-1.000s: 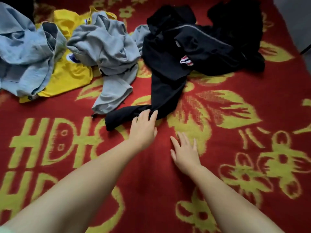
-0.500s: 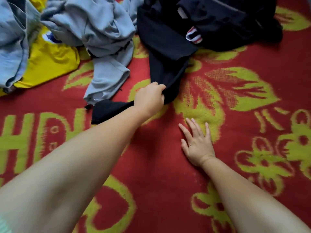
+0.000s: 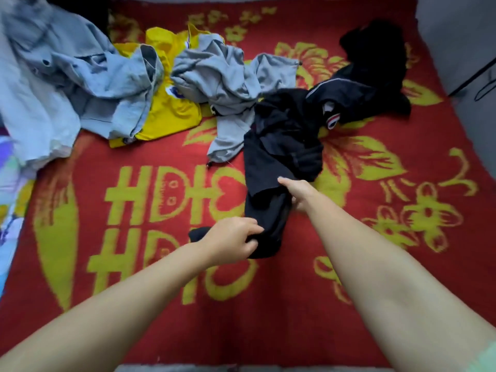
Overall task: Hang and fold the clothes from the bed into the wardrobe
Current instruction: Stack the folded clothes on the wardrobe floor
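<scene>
Running from 6 toward 12–1 o'clock on the bed (image 3: 349, 304), the black garment (image 3: 271, 167) is gripped at its near end by the left hand (image 3: 233, 240) and farther up by the right hand (image 3: 299, 193), fingers curled into cloth, the pile lying beyond.

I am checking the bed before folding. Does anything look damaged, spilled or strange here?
Nothing looks damaged or spilled. The clothes only lie crumpled in heaps on the red blanket, and both hands grip the black garment.
</scene>
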Demonstrator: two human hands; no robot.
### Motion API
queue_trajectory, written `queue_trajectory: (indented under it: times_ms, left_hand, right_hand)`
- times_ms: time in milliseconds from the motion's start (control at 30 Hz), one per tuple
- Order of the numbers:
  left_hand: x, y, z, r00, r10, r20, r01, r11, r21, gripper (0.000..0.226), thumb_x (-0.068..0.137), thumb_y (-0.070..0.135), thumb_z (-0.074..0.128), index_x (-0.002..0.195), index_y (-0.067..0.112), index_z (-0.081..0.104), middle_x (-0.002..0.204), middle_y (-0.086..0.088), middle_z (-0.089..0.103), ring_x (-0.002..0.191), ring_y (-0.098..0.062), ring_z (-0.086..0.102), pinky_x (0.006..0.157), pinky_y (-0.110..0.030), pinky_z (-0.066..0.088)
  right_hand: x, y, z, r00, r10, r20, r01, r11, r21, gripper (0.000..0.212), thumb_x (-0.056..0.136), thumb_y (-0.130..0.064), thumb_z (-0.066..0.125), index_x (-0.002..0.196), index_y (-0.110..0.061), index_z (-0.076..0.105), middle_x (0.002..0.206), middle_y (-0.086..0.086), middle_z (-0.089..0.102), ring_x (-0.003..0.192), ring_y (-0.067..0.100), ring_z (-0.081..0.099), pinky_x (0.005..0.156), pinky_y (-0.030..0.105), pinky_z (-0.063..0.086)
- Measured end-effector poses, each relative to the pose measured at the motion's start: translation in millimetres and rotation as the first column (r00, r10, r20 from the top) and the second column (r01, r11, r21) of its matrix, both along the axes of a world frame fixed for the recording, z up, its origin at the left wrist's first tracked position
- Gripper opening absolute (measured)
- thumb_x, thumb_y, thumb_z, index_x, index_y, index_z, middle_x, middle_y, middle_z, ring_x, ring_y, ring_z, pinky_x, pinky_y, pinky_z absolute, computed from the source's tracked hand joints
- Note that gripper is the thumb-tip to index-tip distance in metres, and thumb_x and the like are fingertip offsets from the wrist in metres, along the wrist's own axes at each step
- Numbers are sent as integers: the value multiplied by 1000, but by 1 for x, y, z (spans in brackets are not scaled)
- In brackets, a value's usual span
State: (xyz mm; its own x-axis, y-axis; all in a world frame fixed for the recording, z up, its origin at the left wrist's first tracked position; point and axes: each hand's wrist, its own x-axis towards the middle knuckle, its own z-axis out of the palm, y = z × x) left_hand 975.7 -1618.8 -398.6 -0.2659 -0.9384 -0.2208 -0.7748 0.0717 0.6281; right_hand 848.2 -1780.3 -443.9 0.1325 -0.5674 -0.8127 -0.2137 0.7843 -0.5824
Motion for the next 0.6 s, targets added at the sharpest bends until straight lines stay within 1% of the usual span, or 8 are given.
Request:
queue_trajectory:
  times_ms: [100, 167, 233, 333, 400, 433, 500, 600]
  left_hand:
    - [8, 21, 23, 992, 119, -52, -115, 991, 70, 22, 80, 9, 50, 91, 11, 68, 86, 4, 66, 88, -17, 61, 69, -26, 41]
    - [27, 27, 38, 947, 291, -138, -247, 932, 265, 30, 78, 12, 46, 95, 12, 71, 83, 1, 71, 71, -8, 60, 62, -22, 44]
    - [56, 34, 50, 888, 426, -175, -296, 819, 492, 23, 74, 15, 47, 78, 16, 70, 62, 3, 63, 51, -8, 54, 49, -17, 39]
    - [108, 50, 64, 849, 506, -152, -300, 699, 650, 14, 60, 20, 49, 56, 16, 61, 50, 1, 51, 40, -12, 45, 42, -17, 35]
    - [145, 58, 67, 801, 584, -134, -355, 643, 679, 13, 61, 16, 51, 48, 15, 55, 46, -3, 46, 36, -14, 41, 39, -18, 34]
    - [167, 61, 65, 788, 612, -68, -430, 626, 650, 16, 66, 14, 53, 50, 15, 54, 45, -4, 46, 36, -15, 41, 40, -19, 33]
    - [220, 70, 54, 703, 692, 161, -676, 581, 454, 19, 79, 9, 53, 61, 8, 57, 51, -8, 53, 45, -21, 51, 47, -25, 36]
    - [275, 84, 26, 425, 752, 503, -866, 500, -15, 25, 84, 12, 54, 106, 9, 65, 106, -22, 62, 102, -38, 57, 82, -40, 45]
  right_hand:
    - [10, 32, 27, 962, 210, -172, -233, 965, -124, 7, 91, -9, 55, 97, -7, 59, 78, 7, 59, 59, 16, 54, 35, 12, 38]
    - [10, 46, 42, 859, 423, -288, -493, 835, -245, 20, 90, -9, 52, 109, -8, 57, 89, 8, 60, 70, 19, 56, 47, 19, 42]
    - [14, 61, 62, 677, 660, -326, -733, 646, -215, 17, 92, -14, 53, 109, -17, 54, 86, 5, 57, 70, 18, 54, 55, 25, 42]
    - [34, 85, 89, 476, 875, 87, -871, 483, -89, 17, 99, -17, 49, 105, -26, 62, 86, -2, 61, 69, 10, 58, 61, 25, 50]
    - [46, 92, 90, 402, 827, 393, -890, 455, -45, 22, 100, -21, 48, 105, -29, 68, 93, 0, 67, 80, 12, 67, 68, 25, 55]
    - [48, 93, 85, 402, 817, 412, -891, 453, -29, 23, 101, -22, 47, 108, -30, 67, 96, 1, 69, 86, 13, 69, 69, 25, 55]
    - [51, 91, 66, 468, 870, 153, -879, 477, -25, 26, 101, -17, 42, 112, -24, 64, 92, -1, 71, 82, 11, 69, 65, 21, 52]
    - [33, 78, 23, 616, 682, -393, -766, 636, -98, 35, 90, -2, 34, 98, -14, 66, 76, -3, 65, 62, 12, 60, 49, 18, 42]
